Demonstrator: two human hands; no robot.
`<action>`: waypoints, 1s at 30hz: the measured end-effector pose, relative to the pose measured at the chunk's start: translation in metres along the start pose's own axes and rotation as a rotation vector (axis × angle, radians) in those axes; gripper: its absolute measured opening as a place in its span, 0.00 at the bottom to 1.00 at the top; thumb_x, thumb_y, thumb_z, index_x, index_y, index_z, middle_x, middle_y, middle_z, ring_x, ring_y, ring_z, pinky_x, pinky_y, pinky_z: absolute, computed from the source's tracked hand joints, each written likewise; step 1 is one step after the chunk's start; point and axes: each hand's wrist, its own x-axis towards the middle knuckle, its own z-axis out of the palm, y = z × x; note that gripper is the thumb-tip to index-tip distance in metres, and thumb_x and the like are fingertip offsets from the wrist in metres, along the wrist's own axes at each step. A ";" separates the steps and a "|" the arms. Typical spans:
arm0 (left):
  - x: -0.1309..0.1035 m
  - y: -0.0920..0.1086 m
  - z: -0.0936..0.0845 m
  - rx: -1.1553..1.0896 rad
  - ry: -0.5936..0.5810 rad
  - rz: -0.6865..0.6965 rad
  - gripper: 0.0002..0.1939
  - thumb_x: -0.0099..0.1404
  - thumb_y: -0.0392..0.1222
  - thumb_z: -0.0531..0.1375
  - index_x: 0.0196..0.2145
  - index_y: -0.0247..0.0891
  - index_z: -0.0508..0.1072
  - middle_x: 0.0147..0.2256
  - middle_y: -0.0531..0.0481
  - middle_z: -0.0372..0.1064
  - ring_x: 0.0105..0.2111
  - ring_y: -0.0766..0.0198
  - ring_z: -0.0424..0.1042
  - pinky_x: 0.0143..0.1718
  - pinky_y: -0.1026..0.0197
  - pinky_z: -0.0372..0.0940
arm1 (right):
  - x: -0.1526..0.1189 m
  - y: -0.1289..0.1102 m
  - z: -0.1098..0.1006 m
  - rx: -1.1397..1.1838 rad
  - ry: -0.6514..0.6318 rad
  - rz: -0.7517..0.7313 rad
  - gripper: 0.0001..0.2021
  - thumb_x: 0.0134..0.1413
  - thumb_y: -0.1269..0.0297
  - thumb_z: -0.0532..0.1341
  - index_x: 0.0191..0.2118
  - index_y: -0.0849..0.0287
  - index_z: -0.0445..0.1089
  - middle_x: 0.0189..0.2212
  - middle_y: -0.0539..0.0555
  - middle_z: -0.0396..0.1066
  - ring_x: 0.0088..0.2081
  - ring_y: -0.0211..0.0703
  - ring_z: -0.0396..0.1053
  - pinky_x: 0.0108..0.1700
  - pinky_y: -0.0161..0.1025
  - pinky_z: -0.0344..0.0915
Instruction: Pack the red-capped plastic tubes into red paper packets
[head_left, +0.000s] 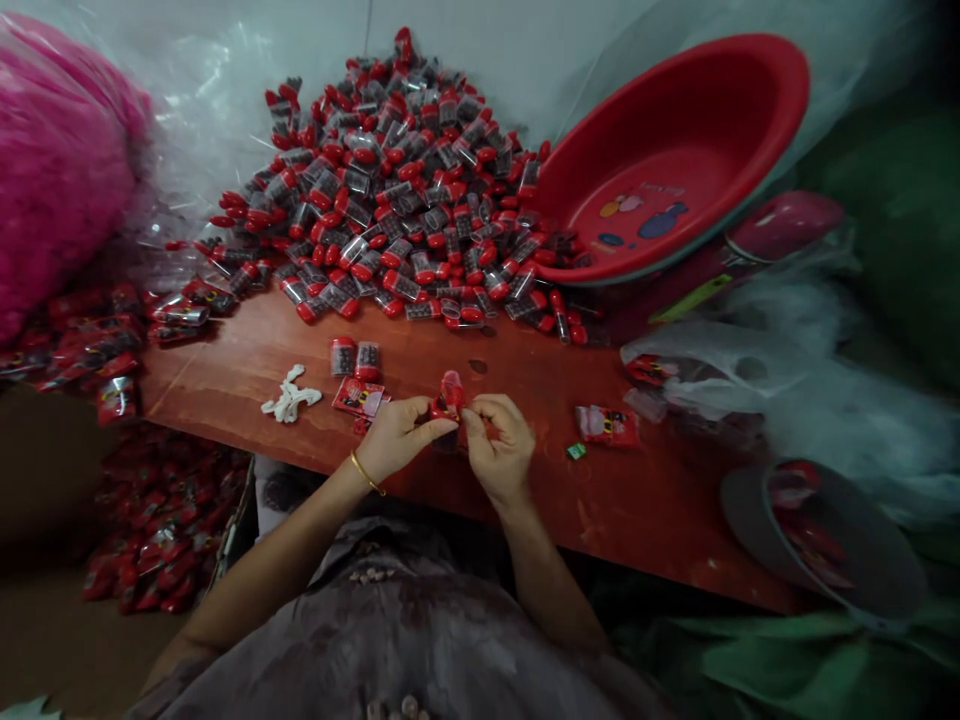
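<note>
My left hand and my right hand meet over the front part of the table, fingers pinched together. Between them they grip a small red packet with a clear, shiny upper end; its lower part is hidden by my fingers. To the left, two clear capsule-shaped containers with red caps stand side by side, dark bits inside. Flat red printed packets lie just in front of them, close to my left hand. A white crumpled strip rests farther left.
A big heap of red-capped containers fills the table's back, with a tilted red basin beside it. Red packets pile at left, near a pink bag. At right are another packet, a green piece and a grey bowl.
</note>
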 end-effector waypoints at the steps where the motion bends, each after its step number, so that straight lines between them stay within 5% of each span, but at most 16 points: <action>1: 0.001 0.001 0.000 0.047 0.011 0.018 0.10 0.57 0.47 0.61 0.27 0.38 0.75 0.23 0.53 0.71 0.25 0.65 0.67 0.28 0.66 0.59 | -0.001 0.002 0.001 0.019 0.014 0.028 0.10 0.54 0.58 0.58 0.25 0.55 0.66 0.26 0.51 0.67 0.31 0.41 0.64 0.39 0.41 0.62; 4: 0.006 0.000 0.003 0.087 0.040 0.059 0.10 0.58 0.47 0.59 0.29 0.39 0.76 0.25 0.51 0.72 0.26 0.63 0.68 0.30 0.66 0.60 | -0.004 0.015 0.002 0.172 -0.071 0.142 0.10 0.56 0.56 0.56 0.32 0.55 0.68 0.28 0.51 0.68 0.32 0.40 0.65 0.38 0.39 0.64; 8: 0.012 -0.011 0.008 0.081 0.032 0.077 0.11 0.59 0.45 0.59 0.37 0.41 0.76 0.34 0.48 0.75 0.35 0.58 0.72 0.39 0.61 0.63 | -0.007 0.035 -0.001 0.225 -0.184 0.090 0.10 0.51 0.59 0.62 0.40 0.53 0.73 0.40 0.53 0.69 0.44 0.42 0.66 0.48 0.42 0.63; 12: 0.015 -0.025 0.009 0.087 -0.050 0.082 0.15 0.58 0.43 0.59 0.44 0.43 0.74 0.43 0.46 0.74 0.45 0.56 0.71 0.50 0.57 0.60 | -0.011 0.050 -0.009 0.169 -0.174 0.078 0.08 0.51 0.59 0.61 0.37 0.51 0.75 0.38 0.53 0.71 0.41 0.42 0.68 0.45 0.42 0.64; 16: 0.018 -0.036 0.009 0.267 -0.092 0.128 0.13 0.59 0.40 0.59 0.43 0.42 0.73 0.48 0.46 0.72 0.56 0.56 0.62 0.61 0.50 0.45 | -0.008 0.057 -0.017 0.042 -0.246 -0.003 0.07 0.51 0.56 0.62 0.31 0.52 0.75 0.34 0.52 0.73 0.37 0.44 0.68 0.42 0.43 0.64; 21: 0.025 -0.040 0.005 0.411 -0.111 0.186 0.12 0.59 0.41 0.59 0.42 0.41 0.73 0.47 0.43 0.72 0.58 0.53 0.59 0.62 0.45 0.40 | 0.000 0.062 -0.021 -0.116 -0.346 -0.069 0.07 0.51 0.56 0.62 0.31 0.52 0.74 0.30 0.52 0.73 0.36 0.45 0.67 0.43 0.44 0.63; 26: 0.024 -0.045 0.006 0.449 -0.111 0.169 0.10 0.59 0.38 0.59 0.39 0.41 0.74 0.46 0.43 0.73 0.58 0.52 0.59 0.61 0.44 0.40 | 0.003 0.062 -0.015 -0.021 -0.370 -0.076 0.15 0.45 0.54 0.66 0.40 0.52 0.72 0.42 0.54 0.71 0.45 0.47 0.66 0.49 0.46 0.61; 30: 0.019 -0.045 0.005 0.463 -0.095 0.150 0.12 0.58 0.37 0.59 0.41 0.42 0.73 0.48 0.43 0.72 0.59 0.52 0.57 0.62 0.42 0.36 | 0.008 0.061 -0.010 -0.020 -0.382 -0.076 0.08 0.48 0.55 0.65 0.32 0.52 0.74 0.36 0.53 0.73 0.40 0.45 0.67 0.45 0.44 0.62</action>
